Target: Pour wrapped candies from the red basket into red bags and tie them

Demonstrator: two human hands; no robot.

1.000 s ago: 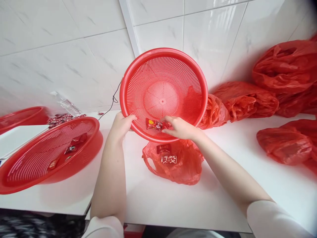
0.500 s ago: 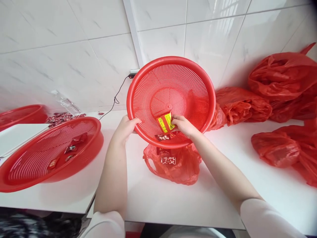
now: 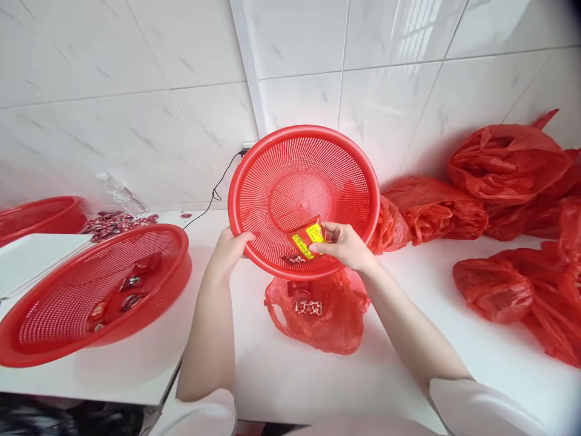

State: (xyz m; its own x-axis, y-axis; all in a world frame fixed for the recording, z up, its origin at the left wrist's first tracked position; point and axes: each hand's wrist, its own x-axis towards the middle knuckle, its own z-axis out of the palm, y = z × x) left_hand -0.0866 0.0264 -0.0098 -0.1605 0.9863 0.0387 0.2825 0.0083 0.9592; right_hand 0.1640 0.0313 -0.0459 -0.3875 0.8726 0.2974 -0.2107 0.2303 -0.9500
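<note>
I see right fingers (image 3: 323, 247) pinch a packet (image 3: 307, 238) (left fingers (image 3: 245, 237) clasp the basket (image 3: 305, 131)). A slack pinch could drop it below them

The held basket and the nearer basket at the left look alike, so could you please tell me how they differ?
The left hand grips the rim of the held basket, while neither hand touches the nearer left basket. The right hand holds a red-and-yellow packet at the held basket's mouth; the nearer left basket has several loose packets. Both are red with perforated walls.
</note>
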